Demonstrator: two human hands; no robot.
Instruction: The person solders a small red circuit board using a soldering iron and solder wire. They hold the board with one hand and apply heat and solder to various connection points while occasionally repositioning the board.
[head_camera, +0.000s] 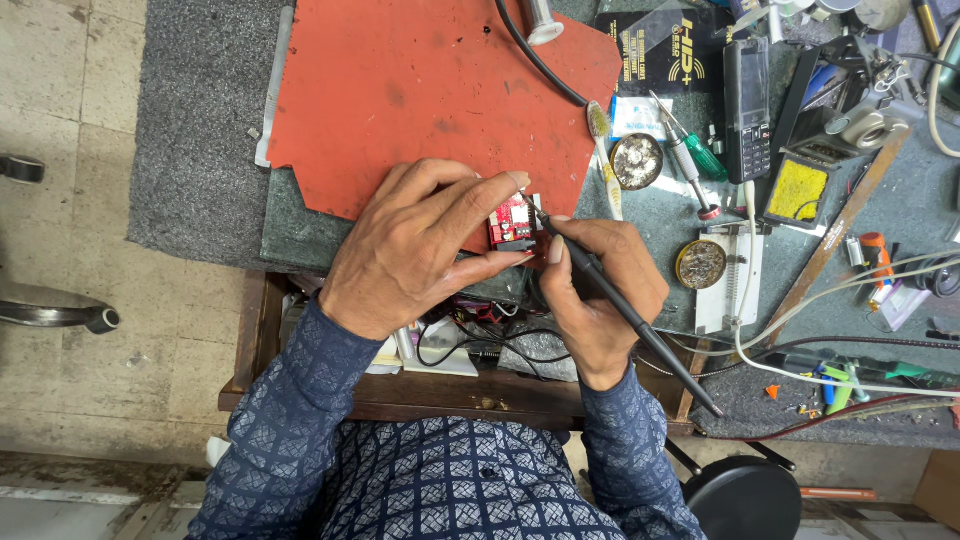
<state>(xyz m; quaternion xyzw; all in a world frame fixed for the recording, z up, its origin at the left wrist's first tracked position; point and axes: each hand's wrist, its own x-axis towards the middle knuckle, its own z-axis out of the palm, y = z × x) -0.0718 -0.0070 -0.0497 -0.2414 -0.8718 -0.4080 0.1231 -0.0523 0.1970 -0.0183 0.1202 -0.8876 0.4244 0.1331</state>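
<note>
the left hand pinches one small red circuit board between thumb and forefinger at the ragged edge of the flat red mat. the right hand grips one slim black soldering iron, tip at the board. further right sit two round metal tins.

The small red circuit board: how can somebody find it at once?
Start at the big red mat on the bench. At its lower right edge, the left hand pinches the red circuit board while the right hand holds a black soldering iron against it. Nothing else held is red.
</note>
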